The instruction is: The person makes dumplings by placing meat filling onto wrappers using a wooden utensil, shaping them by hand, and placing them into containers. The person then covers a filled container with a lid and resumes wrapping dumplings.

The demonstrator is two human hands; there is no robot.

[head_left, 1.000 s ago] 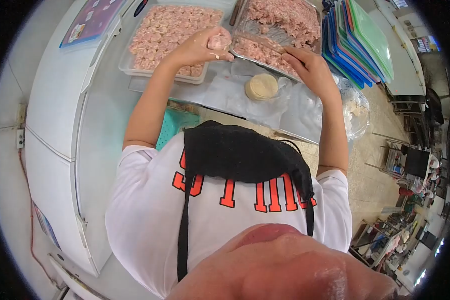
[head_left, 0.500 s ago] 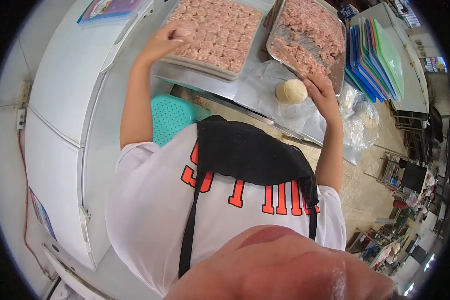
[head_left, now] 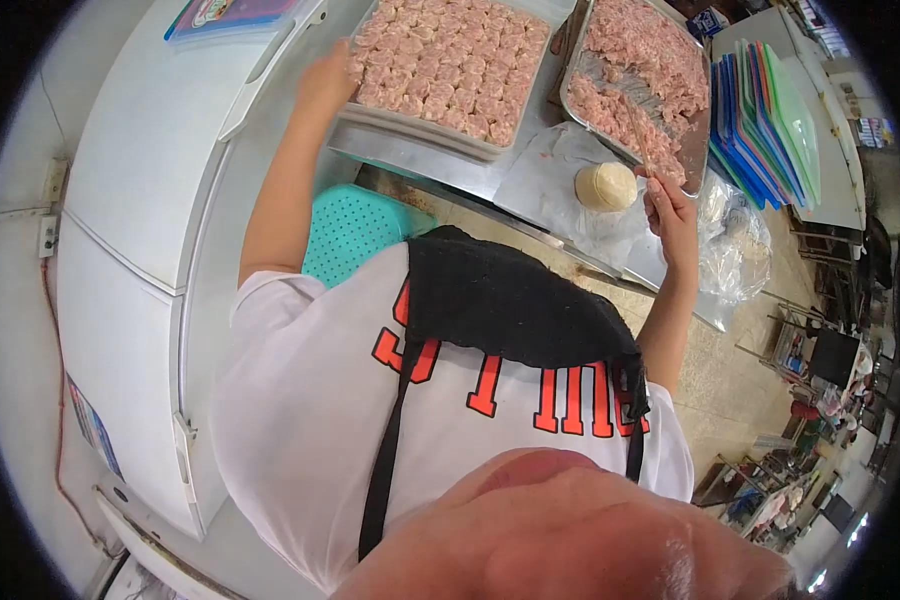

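My left hand (head_left: 323,82) reaches to the near left corner of a clear tray (head_left: 410,128) packed with several pink filled dumplings (head_left: 450,65); its fingertips sit at the tray's rim, hidden behind the back of the hand. My right hand (head_left: 670,208) is closed on a thin wooden spatula (head_left: 637,132) that points up into a metal tray of pink minced filling (head_left: 645,60). A round stack of pale wrappers (head_left: 606,186) lies on a plastic sheet just left of my right hand.
A white chest freezer (head_left: 120,200) runs along the left. A teal plastic stool (head_left: 355,232) stands under the steel table's edge (head_left: 440,175). Stacked coloured boards (head_left: 770,110) lie at the right, with a clear plastic bag (head_left: 735,245) below them.
My left hand carried a folded dumpling from beside the filling tray to the dumpling tray's left corner. My right hand drew back from the filling, keeping the spatula.
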